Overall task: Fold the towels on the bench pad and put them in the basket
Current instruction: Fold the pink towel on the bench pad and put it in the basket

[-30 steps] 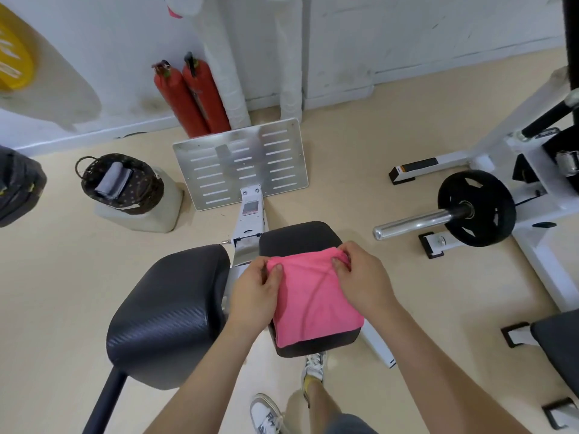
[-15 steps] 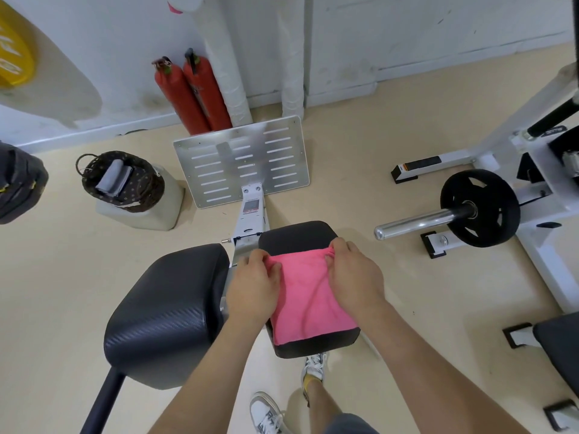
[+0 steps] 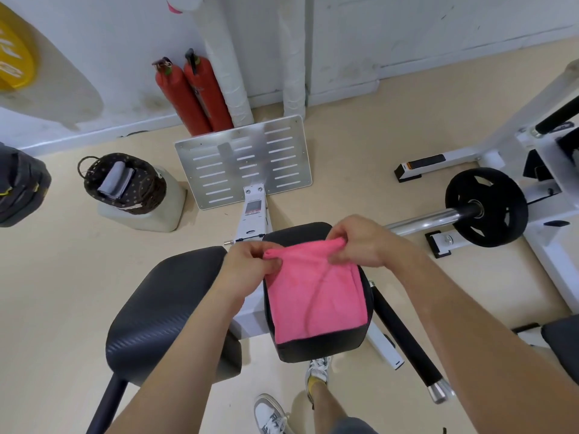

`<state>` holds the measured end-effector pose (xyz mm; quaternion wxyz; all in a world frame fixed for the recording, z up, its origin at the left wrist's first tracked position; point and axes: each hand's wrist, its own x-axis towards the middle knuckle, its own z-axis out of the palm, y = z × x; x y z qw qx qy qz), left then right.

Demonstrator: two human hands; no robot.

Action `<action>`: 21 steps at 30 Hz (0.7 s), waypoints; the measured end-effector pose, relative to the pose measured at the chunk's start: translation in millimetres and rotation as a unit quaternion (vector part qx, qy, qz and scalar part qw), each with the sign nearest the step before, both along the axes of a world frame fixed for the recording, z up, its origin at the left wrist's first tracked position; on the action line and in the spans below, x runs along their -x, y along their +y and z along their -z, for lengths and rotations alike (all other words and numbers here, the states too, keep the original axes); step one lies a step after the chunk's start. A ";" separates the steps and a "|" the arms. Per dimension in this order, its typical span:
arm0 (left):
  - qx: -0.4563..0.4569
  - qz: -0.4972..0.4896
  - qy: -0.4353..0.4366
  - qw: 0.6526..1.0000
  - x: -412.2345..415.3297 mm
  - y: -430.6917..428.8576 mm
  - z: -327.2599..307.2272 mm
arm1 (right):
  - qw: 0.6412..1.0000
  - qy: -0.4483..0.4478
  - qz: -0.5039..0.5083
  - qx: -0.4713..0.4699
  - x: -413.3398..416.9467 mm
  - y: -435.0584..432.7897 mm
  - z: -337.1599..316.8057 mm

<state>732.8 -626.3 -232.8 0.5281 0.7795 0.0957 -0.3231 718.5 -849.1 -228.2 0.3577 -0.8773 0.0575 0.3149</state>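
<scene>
A person looks down at a pink towel (image 3: 316, 296) lying on a small black bench pad (image 3: 322, 347), the worktop for this fold. The left hand (image 3: 250, 264) and right hand (image 3: 360, 242) each pinch a far corner of the towel between thumb and fingers. A moment ago both hands lay lower, pressing those corners against the pad; now the far edge is lifted clear and bunched between the two grips, while the near half remains flat below them. This looks like the start of another fold, drawing the far edge toward the body. Far to the left of the grips, on the floor, a dark woven basket (image 3: 147, 195) sits on a pale block, with a grey folded towel (image 3: 116, 182) already inside. The fingertips are hidden in the cloth, and whether the towel's layers are aligned cannot be made out. A larger black pad (image 3: 169, 308) sits left of the grips.
</scene>
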 end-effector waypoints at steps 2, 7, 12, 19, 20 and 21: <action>0.031 -0.046 -0.085 0.995 -4.9 -2.2 -18.9 | 0.991 -0.116 0.056 -0.038 -2.8 -3.3 -21.8; -0.001 0.035 -0.331 0.943 -7.3 -5.4 -40.1 | 0.947 -0.317 0.060 -0.014 13.9 -1.8 -43.9; -0.189 0.237 -0.358 0.883 24.2 8.5 23.8 | 0.953 -0.281 -0.036 0.109 52.4 9.1 14.0; -0.164 0.309 -0.315 0.882 29.1 13.1 20.8 | 0.980 -0.189 -0.046 0.045 66.7 0.6 20.9; -0.167 0.329 -0.317 0.874 27.1 10.4 19.6 | 0.981 -0.186 -0.043 0.040 65.4 -1.2 20.0; -0.177 0.348 -0.324 0.861 25.0 8.2 20.2 | 0.981 -0.185 -0.045 0.045 64.2 -2.5 19.8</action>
